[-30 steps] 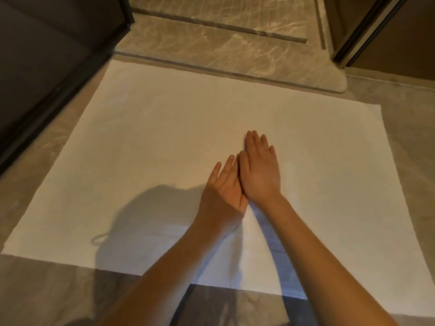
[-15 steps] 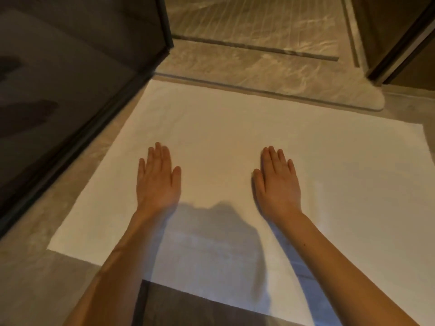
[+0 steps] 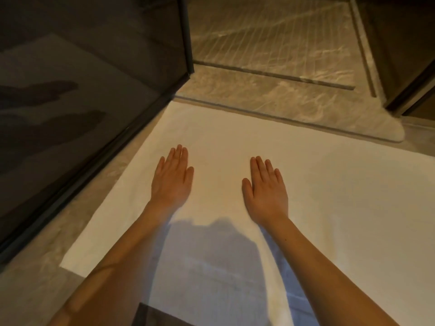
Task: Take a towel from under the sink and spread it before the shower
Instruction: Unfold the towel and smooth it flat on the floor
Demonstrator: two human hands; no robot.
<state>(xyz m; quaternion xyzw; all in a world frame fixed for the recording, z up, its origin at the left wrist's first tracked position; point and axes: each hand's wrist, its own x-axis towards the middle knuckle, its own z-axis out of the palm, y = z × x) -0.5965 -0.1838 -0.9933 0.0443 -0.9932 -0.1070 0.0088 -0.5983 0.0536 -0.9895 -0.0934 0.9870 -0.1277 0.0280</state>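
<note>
A white towel (image 3: 341, 208) lies flat on the marble floor, its far edge along the shower threshold (image 3: 270, 109). My left hand (image 3: 171, 180) rests palm down on the towel's left part, fingers straight and close together. My right hand (image 3: 266, 191) lies palm down near the towel's middle, fingers slightly apart. Neither hand holds anything. My shadow covers the towel's near part between my forearms.
A dark glass shower panel (image 3: 82, 102) with a black frame stands along the towel's left side. Beyond the threshold is the ribbed marble shower floor (image 3: 270, 38). A dark door frame (image 3: 409, 90) stands at the far right. Marble floor (image 3: 30, 290) shows at the near left.
My hands, side by side at the towel's middle a second ago, have slid apart across the towel. The view has shifted so the towel sits further right in frame.
</note>
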